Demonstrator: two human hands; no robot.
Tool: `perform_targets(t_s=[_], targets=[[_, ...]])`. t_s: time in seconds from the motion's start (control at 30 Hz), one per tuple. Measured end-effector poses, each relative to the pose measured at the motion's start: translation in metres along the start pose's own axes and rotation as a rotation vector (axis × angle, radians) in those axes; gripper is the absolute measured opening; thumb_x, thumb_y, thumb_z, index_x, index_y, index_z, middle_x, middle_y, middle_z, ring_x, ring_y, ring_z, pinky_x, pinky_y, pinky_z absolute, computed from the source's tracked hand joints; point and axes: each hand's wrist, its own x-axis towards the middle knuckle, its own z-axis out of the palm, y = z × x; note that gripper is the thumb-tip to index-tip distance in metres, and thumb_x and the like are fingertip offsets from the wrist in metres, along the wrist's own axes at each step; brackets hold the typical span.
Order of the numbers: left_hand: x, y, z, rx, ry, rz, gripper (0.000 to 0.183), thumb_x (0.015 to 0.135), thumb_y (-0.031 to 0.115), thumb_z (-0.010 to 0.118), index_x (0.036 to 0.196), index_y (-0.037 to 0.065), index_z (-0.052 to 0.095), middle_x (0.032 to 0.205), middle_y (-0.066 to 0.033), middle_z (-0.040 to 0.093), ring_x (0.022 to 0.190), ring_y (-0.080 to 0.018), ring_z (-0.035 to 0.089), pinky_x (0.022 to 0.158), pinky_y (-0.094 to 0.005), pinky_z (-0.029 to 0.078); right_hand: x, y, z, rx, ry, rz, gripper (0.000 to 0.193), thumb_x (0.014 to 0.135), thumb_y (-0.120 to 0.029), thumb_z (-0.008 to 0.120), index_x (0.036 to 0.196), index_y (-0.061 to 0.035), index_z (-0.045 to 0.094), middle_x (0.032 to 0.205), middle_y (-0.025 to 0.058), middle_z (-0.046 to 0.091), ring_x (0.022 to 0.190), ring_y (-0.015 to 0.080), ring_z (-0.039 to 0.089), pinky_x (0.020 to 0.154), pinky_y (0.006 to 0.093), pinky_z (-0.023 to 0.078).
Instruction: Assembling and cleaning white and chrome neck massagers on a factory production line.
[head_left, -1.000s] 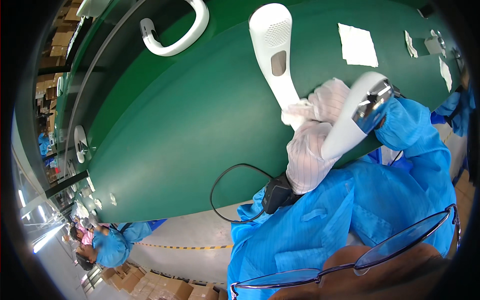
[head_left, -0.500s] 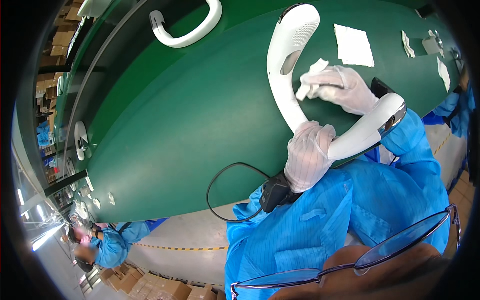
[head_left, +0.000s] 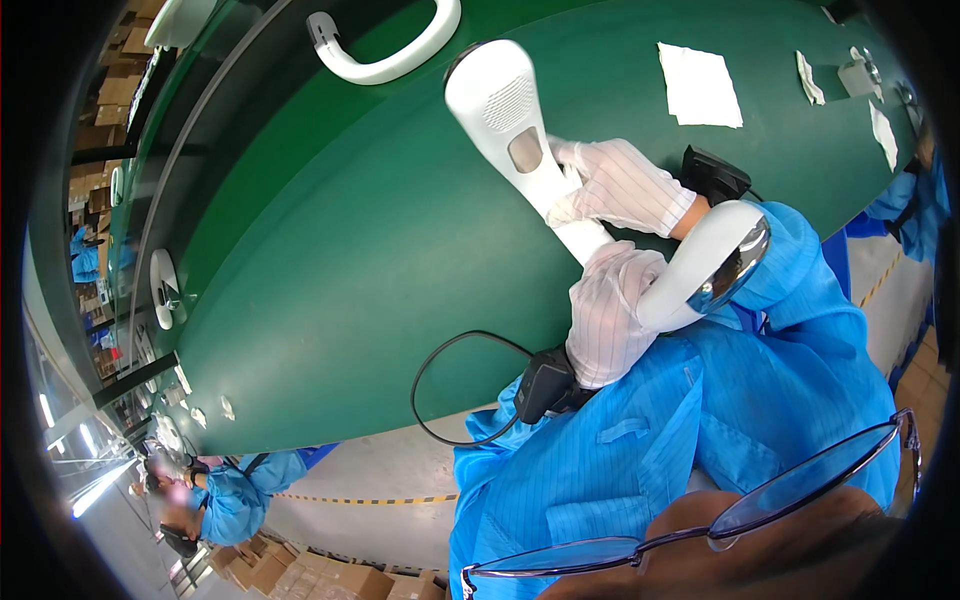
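Head view: looking down at a curved white device (head_left: 583, 240), kind of a big open loop, held over the green table (head_left: 380, 270). Can't really tell if any of it rests on the surface.
Left hand: the left hand (head_left: 612, 310) is wrapped snugly round the bend, closest to the body.
Right hand: the right hand (head_left: 625, 185) is further up the same arm, fingers curled onto it just below the grey-brown window (head_left: 525, 150). Something white pokes out by the fingertips, maybe cloth, but I can't separate it from the glove. The two hands sit near each other, with a short bit of white casing showing between them.
Loop ends: the one with the perforated patch (head_left: 508, 105) sticks out beyond the right hand, away from the body. The other, with a shiny mirrored section (head_left: 725, 280), sits right of the left hand, by the right sleeve (head_left: 790, 255).
Feel: my guess is light, stiff plastic, and a bit slippery in those thin gloves.
Where to grab: I'd go for the plain bend or the slimmer arm. Mirrored section probably scratches or smudges easily, and I wouldn't squeeze the window or perforated patch.
Nearby: white sheet (head_left: 700, 85) lying flat past the right hand, well apart from the device.
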Motion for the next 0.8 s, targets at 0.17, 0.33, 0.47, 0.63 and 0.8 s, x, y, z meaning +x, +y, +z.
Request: perform_targets(t_s=[0.17,0.33,0.47,0.63,0.8], targets=[[-0.005,-0.006,-0.001,0.025,0.007,0.137,0.032,0.07,0.009,0.076,0.099,0.006,0.062,0.096,-0.0097,0.066,0.088,-0.0314,0.065,0.089,-0.0438,0.052,0.004,0.011,-0.014,-0.036,-0.179,-0.243,0.055,0.081,-0.028,0.07,0.129,-0.0042,0.059,0.081,0.0168,0.066,0.064,0.0258,0.064,0.056,0.0339,0.051],[0.001,-0.012,-0.003,0.015,0.049,0.198,0.024,0.074,0.006,0.071,0.096,0.007,0.063,0.091,-0.0099,0.066,0.084,-0.0305,0.066,0.093,-0.0469,0.05,-0.007,0.023,-0.033,0.484,-0.209,0.01,0.048,0.085,-0.013,0.067,0.131,-0.0023,0.058,0.082,0.0075,0.067,0.06,0.012,0.062,0.052,0.0248,0.051],[0.001,-0.008,-0.001,0.056,0.072,0.216,0.018,0.076,0.008,0.068,0.093,0.008,0.063,0.082,-0.0105,0.064,0.078,-0.0304,0.065,0.09,-0.045,0.051,-0.023,0.019,-0.036,0.75,-0.151,0.155,0.039,0.082,-0.012,0.072,0.116,0.0038,0.061,0.089,0.0069,0.068,0.069,0.0144,0.066,0.06,0.0251,0.054],[0.002,-0.014,0.005,0.233,-0.06,0.369,0.022,0.071,0.009,0.067,0.093,0.006,0.063,0.085,-0.008,0.061,0.086,-0.0262,0.063,0.088,-0.0415,0.051,-0.015,0.004,-0.022,0.115,-0.153,-0.09,0.049,0.078,-0.027,0.079,0.106,0.0076,0.059,0.073,0.0146,0.062,0.053,0.0177,0.063,0.051,0.0306,0.052],[0.002,-0.021,0.003,0.228,-0.17,0.596,0.026,0.071,0.009,0.066,0.096,0.003,0.064,0.089,-0.009,0.063,0.089,-0.0258,0.062,0.09,-0.0427,0.05,-0.007,0.036,-0.016,-0.114,-0.059,-0.374,0.056,0.078,-0.039,0.079,0.112,0.0012,0.06,0.087,0.0106,0.064,0.061,0.0171,0.059,0.053,0.0272,0.049]])
